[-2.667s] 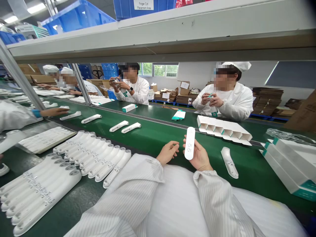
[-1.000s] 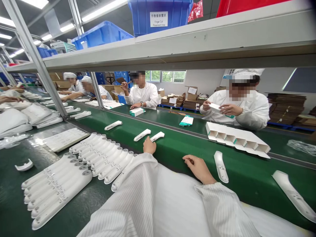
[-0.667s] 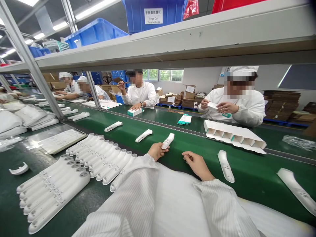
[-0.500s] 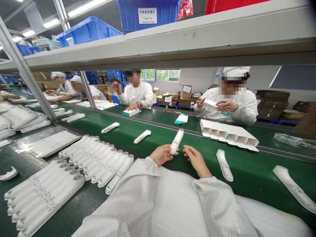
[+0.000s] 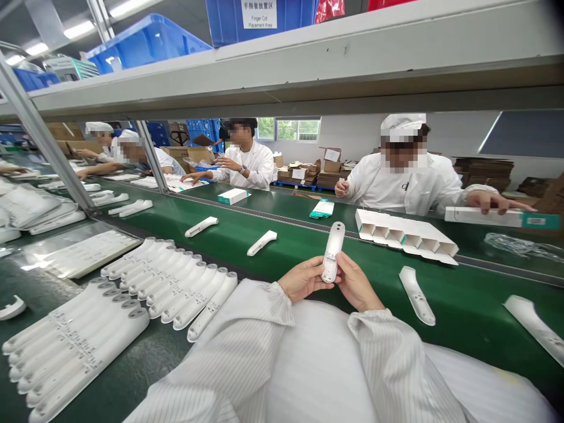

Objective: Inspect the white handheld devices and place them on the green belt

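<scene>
Upright between my hands is a white handheld device casing [image 5: 333,249], shaped like an infrared thermometer, with a dark-holed top and a recess low on its face. My left hand [image 5: 305,278] grips its lower left side. My right hand [image 5: 353,282] closes on its lower right side, thumb against the recess. More of these casings lie on the green belt: one [image 5: 263,242] left of my hands and one [image 5: 416,295] to their right. Tightly packed rows of casings [image 5: 79,346] lie on the table at my left.
A shelf [image 5: 282,70] with blue bins [image 5: 259,23] runs overhead on metal posts [image 5: 44,135]. Across the belt, a co-worker [image 5: 408,176] has a hand on a long white-and-green box [image 5: 502,218]. A compartmented white carton [image 5: 405,235] stands before them. Other co-workers sit further left.
My right hand has come onto the casing, which now stands more upright and further right. Casings on the belt have shifted right. The co-worker opposite has moved a box to the right.
</scene>
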A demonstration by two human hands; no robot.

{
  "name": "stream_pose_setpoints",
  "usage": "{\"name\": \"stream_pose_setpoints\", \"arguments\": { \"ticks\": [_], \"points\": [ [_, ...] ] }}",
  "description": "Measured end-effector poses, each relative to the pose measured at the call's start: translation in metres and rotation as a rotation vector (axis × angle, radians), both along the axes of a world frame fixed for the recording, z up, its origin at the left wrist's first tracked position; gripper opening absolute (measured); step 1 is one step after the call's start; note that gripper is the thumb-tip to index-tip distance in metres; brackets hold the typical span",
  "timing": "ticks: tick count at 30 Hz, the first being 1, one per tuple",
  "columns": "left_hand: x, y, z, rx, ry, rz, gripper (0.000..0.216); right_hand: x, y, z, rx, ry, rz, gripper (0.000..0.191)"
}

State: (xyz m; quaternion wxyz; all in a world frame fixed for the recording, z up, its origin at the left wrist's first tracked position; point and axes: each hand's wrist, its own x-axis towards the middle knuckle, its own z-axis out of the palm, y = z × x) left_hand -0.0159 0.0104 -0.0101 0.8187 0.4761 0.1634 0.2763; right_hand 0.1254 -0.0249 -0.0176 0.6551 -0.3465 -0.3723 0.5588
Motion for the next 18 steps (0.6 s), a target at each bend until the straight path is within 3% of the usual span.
{"name": "stream_pose_setpoints", "arguments": {
  "ticks": [7, 14, 18],
  "points": [
    [-0.003, -0.002, 0.002, 0.036, -0.061, -0.060, 0.040, 0.003, -0.007, 0.007, -0.004, 0.029, 0.087, 0.034],
    [-0.003, -0.001, 0.000, 0.080, -0.056, -0.050, 0.053, 0.000, -0.006, 0.009, -0.007, 0.032, -0.033, 0.048],
    [-0.002, -0.001, 0.000, 0.155, 0.006, -0.014, 0.066, 0.001, 0.000, 0.003, -0.022, 0.036, -0.082, 0.036]
  ]
}}
